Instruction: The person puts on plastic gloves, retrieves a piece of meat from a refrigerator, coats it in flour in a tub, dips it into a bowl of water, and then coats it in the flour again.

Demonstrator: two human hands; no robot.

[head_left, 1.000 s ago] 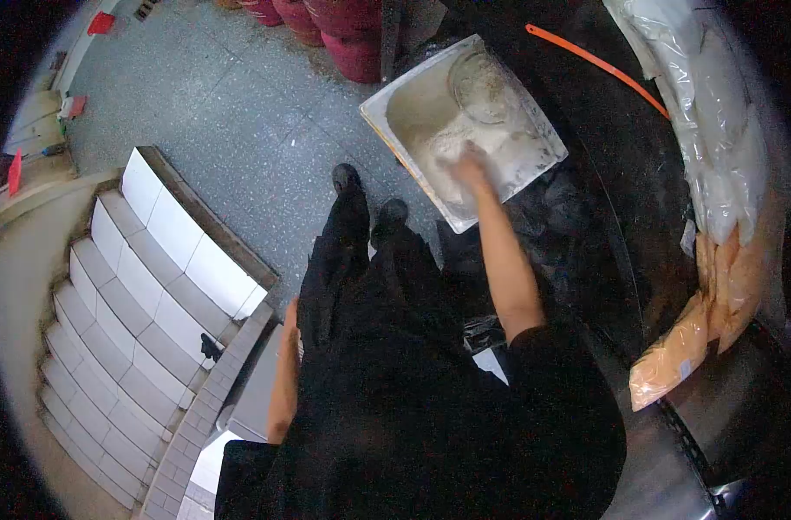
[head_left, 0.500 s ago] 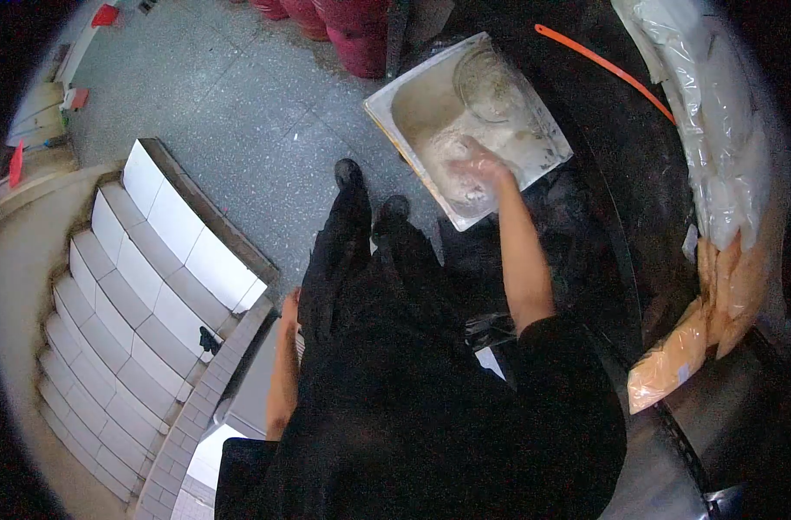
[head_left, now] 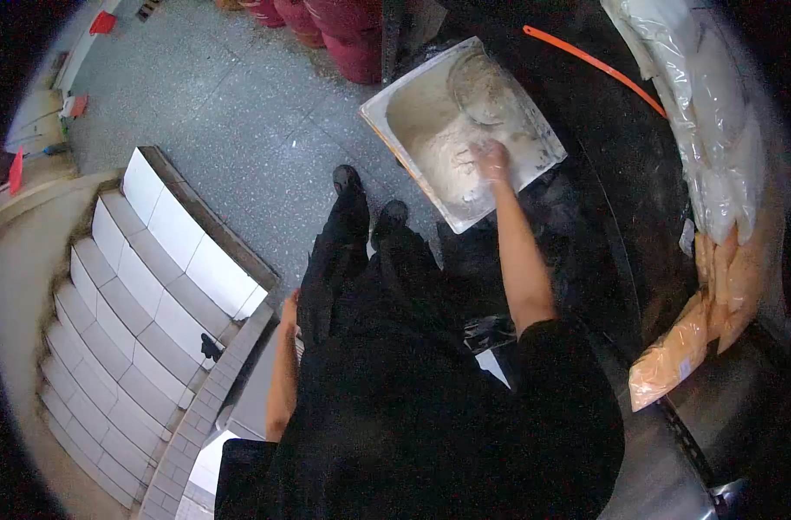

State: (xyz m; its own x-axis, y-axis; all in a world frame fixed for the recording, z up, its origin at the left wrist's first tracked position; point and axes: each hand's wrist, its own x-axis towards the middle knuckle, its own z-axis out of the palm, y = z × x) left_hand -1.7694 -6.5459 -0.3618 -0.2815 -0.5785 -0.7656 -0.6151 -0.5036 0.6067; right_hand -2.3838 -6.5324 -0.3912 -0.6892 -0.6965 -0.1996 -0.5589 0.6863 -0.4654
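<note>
A pale rectangular tub (head_left: 387, 108) stands at the upper middle, holding whitish powder (head_left: 447, 154) and a round, clear-looking bowl or sieve (head_left: 485, 89) at its far end. My right hand (head_left: 491, 160) is over the powder near the tub's right side, touching or just above it. Its fingers point into the powder and are blurred, so what they hold, if anything, cannot be made out. My left hand (head_left: 291, 308) hangs low beside my left thigh, its fingers mostly hidden against the dark trousers.
White tiled steps (head_left: 166, 251) rise at the left beside the speckled grey floor (head_left: 231, 113). Dark red sacks (head_left: 348, 39) stand at the top. On the right are an orange strip (head_left: 595, 65), plastic-wrapped white bags (head_left: 716, 130) and an orange-toned packet (head_left: 668, 368).
My right hand has moved across the powder toward the tub's right side, and the powder's surface has shifted. My left hand has stayed low by my thigh.
</note>
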